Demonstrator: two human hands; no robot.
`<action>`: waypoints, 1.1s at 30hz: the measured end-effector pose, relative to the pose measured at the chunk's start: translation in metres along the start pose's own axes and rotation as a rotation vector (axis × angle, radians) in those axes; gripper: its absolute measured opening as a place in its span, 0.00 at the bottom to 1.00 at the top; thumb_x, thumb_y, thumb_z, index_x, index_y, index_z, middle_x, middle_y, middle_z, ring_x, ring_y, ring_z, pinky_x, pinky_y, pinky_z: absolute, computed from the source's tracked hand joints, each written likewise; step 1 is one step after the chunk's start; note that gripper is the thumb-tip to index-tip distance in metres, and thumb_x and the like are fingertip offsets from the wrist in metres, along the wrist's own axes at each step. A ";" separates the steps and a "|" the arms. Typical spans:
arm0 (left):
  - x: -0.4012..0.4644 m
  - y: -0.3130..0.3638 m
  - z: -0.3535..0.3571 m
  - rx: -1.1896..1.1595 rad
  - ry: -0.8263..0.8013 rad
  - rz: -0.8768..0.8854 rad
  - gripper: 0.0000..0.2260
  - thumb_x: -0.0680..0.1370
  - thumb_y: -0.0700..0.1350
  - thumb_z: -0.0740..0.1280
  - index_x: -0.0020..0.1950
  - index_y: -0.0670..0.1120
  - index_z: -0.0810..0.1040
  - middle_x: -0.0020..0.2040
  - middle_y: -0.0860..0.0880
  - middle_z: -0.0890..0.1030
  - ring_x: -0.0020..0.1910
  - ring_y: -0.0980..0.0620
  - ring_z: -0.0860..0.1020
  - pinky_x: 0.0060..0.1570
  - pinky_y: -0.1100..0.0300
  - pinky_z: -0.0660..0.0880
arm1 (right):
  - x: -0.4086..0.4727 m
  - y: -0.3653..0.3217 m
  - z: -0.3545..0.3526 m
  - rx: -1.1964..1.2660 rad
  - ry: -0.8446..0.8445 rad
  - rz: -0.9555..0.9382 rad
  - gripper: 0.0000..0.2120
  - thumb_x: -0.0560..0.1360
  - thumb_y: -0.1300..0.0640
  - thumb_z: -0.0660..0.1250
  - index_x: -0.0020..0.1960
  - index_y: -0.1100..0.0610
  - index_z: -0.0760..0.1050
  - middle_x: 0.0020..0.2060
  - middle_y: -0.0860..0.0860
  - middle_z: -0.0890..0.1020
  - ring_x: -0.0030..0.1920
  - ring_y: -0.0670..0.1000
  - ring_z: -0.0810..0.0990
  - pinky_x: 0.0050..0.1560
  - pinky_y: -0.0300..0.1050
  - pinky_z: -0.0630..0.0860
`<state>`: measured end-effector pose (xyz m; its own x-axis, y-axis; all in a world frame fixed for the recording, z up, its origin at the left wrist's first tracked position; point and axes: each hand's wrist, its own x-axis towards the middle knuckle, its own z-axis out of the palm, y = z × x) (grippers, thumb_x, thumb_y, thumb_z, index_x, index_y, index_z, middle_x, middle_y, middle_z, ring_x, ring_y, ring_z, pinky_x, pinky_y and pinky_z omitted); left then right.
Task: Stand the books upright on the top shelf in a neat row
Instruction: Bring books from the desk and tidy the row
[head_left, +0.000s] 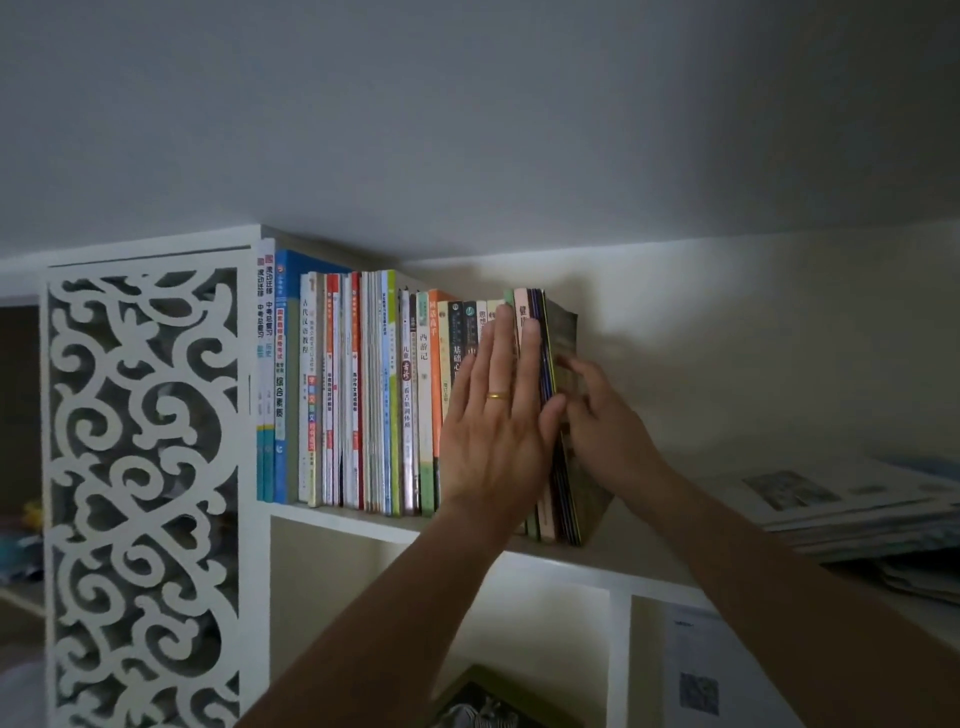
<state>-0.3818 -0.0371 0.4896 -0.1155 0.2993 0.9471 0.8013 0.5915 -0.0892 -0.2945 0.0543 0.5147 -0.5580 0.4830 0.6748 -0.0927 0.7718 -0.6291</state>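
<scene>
Your left hand (496, 415) lies flat, fingers straight, over the spines at the right end of the row of books (363, 395) standing on the top shelf (353, 522), hiding several titles, while your right hand (602, 421) grips the dim, blurred end book (563, 332).

The scene is dim and greyish, with soft image noise. A brighter patch falls on the wall (727, 312) to the right of the row of books (363, 395), and the compartment (545, 618) under the top shelf (337, 519) glows pale. The right hand (602, 415) is motion-blurred. Wide-angle distortion bends the shelf line. The stacked papers (857, 509) at the shelf's right end look soft.
</scene>
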 end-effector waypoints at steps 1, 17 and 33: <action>0.001 -0.003 0.003 -0.013 -0.020 0.007 0.30 0.87 0.58 0.42 0.85 0.42 0.42 0.85 0.41 0.43 0.85 0.46 0.43 0.82 0.47 0.53 | 0.002 0.001 0.001 -0.025 0.006 -0.002 0.17 0.86 0.51 0.54 0.73 0.42 0.67 0.63 0.52 0.80 0.60 0.56 0.80 0.61 0.50 0.74; -0.046 -0.036 0.007 -0.186 -0.126 0.094 0.28 0.88 0.55 0.44 0.85 0.46 0.42 0.86 0.46 0.42 0.84 0.46 0.41 0.81 0.42 0.57 | -0.052 0.017 -0.009 -0.140 -0.179 -0.044 0.40 0.74 0.61 0.75 0.71 0.32 0.57 0.53 0.36 0.76 0.52 0.38 0.80 0.55 0.35 0.78; -0.048 -0.067 -0.005 -0.482 -0.162 -0.161 0.34 0.85 0.57 0.56 0.85 0.48 0.44 0.86 0.51 0.42 0.84 0.51 0.40 0.78 0.43 0.65 | -0.020 -0.014 0.019 -0.194 0.131 -0.034 0.39 0.69 0.43 0.79 0.72 0.48 0.62 0.52 0.41 0.76 0.48 0.46 0.80 0.44 0.37 0.77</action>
<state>-0.4271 -0.0943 0.4516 -0.3176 0.3678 0.8740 0.9405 0.2394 0.2410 -0.2979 0.0255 0.5026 -0.4446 0.4949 0.7466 0.0571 0.8475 -0.5278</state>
